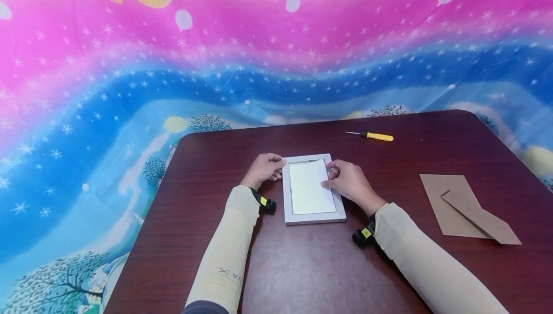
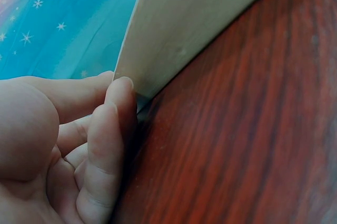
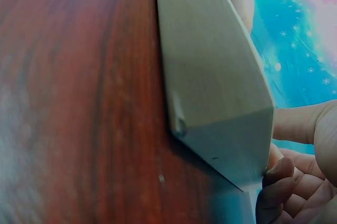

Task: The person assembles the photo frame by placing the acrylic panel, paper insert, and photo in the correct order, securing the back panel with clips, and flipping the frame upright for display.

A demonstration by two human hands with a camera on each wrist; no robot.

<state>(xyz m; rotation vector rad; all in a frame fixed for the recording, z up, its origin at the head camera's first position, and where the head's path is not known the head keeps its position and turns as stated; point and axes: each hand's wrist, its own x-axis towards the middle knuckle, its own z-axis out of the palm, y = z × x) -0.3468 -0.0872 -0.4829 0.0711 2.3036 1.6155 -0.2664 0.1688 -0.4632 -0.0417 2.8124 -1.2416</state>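
Where the head camera looks down on the dark red-brown table (image 1: 302,266), a grey picture frame (image 1: 313,218) lies flat near the middle with a white sheet (image 1: 311,187) set inside it, and a hand rests at each long side. At the frame's left edge the left hand (image 1: 262,170) has its fingers curled against the rim with the thumb on top; at the right edge the right hand (image 1: 350,182) lies with fingers bent over the rim and fingertips touching the white sheet. Well apart toward the far edge lies a yellow-handled screwdriver (image 1: 375,136), and off to the right a brown cardboard backing (image 1: 468,208) with its folded stand lies flat; a bright starry cloth (image 1: 129,88) hangs behind the table. Seen from the left wrist, the fingers (image 2: 108,140) are curled, their tips pressed against the frame's pale side (image 2: 179,24) just where it meets the wood. Seen from the right wrist, the frame's corner (image 3: 221,108) rests on the table while bent fingers (image 3: 276,187) touch its near edge and the thumb lies above it.
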